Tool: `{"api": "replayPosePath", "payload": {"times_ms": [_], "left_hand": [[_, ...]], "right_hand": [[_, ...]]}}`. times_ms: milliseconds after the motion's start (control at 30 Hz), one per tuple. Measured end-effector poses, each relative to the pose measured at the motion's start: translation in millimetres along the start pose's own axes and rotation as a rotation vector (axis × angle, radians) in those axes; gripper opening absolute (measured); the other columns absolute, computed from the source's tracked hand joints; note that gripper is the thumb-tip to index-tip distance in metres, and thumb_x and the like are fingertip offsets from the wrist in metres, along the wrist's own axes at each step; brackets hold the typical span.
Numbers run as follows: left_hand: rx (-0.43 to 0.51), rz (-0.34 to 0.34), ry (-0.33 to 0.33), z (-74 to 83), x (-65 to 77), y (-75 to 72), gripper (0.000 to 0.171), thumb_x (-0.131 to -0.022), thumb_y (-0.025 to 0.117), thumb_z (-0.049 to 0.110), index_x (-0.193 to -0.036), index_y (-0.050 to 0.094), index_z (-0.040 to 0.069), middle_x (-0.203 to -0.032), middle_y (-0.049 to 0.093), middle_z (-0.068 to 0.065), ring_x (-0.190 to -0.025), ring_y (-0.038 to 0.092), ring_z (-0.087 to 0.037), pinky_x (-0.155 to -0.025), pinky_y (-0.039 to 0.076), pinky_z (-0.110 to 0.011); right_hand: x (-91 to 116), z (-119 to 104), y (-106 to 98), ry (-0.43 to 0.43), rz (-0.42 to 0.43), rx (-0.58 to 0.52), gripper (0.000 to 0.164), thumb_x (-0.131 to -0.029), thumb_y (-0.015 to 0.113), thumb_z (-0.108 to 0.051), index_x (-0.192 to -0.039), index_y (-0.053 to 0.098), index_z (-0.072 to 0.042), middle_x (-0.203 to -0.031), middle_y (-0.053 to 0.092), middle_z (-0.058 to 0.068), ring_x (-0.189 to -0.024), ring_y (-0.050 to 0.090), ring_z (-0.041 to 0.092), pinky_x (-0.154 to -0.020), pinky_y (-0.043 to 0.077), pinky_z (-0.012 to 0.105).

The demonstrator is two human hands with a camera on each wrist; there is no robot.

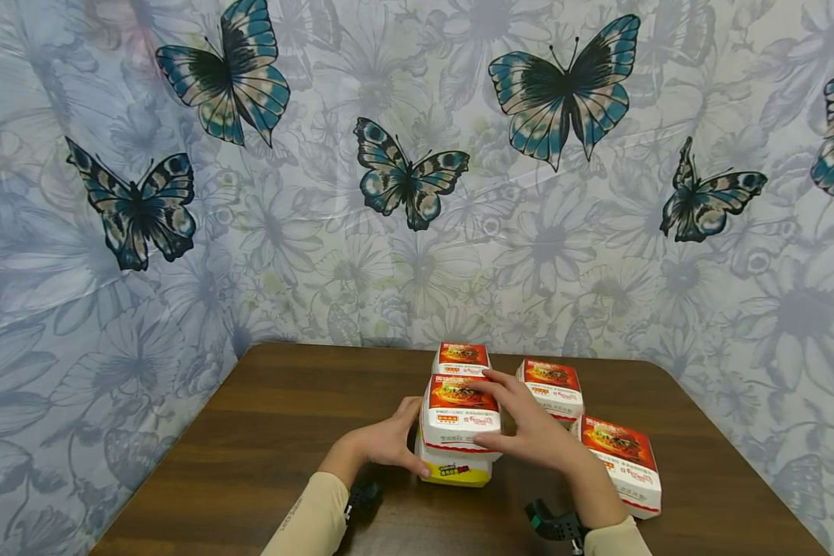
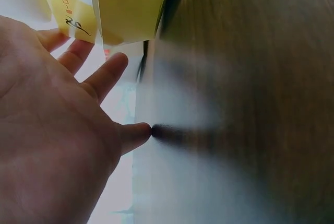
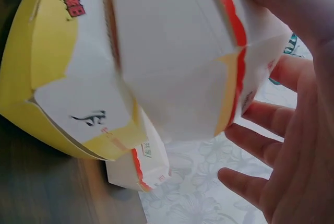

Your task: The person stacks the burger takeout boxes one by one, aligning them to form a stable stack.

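A white burger box with a red printed lid sits stacked on a yellow box in the middle of the brown table. My left hand lies with straight fingers against the left side of the stack. On the other side, my right hand rests against the top box. Its index finger lies along the lid, the thumb is on the front face, and the other fingers are spread and slightly off the box.
Three more white and red boxes stand on the table: one right behind the stack, one at back right, one at front right. A wall with butterfly wallpaper closes off the back and left.
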State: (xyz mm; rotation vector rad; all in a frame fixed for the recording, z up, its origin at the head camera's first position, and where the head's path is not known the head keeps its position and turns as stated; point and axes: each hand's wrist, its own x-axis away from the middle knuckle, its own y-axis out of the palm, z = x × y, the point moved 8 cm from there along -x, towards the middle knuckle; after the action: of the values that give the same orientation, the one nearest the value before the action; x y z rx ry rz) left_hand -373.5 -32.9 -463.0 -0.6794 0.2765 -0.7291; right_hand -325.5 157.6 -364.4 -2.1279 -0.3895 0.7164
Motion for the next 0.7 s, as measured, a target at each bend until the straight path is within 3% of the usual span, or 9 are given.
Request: {"api": "replayPosePath", "payload": {"times_ms": [233, 700], "left_hand": [[0.022, -0.002, 0.007, -2.0, 0.4, -1.0, 0.114, -0.071, 0.091, 0.031, -0.157, 0.016, 0.024, -0.155, 0.015, -0.007, -0.145, 0.017, -0.027, -0.117, 0.028, -0.053], [0.005, 0.003, -0.003, -6.9, 2.9, -1.8, 0.117, -0.071, 0.091, 0.033, -0.157, 0.014, 0.022, -0.155, 0.016, -0.009, -0.144, 0.021, -0.029, -0.116, 0.031, -0.052]], "right_hand": [[-1.9, -3.6, 5.7, 0.014, 0.015, -0.001, 0.071, -0.085, 0.074, -0.053, -0.147, 0.047, -0.032, -0.160, 0.032, 0.011, -0.145, 0.032, 0.038, -0.106, 0.037, 0.067], [-1.1, -6.1, 10.9, 0.016, 0.047, 0.014, 0.070, -0.086, 0.075, -0.050, -0.147, 0.048, -0.028, -0.161, 0.033, 0.012, -0.146, 0.031, 0.038, -0.107, 0.035, 0.067]]}}
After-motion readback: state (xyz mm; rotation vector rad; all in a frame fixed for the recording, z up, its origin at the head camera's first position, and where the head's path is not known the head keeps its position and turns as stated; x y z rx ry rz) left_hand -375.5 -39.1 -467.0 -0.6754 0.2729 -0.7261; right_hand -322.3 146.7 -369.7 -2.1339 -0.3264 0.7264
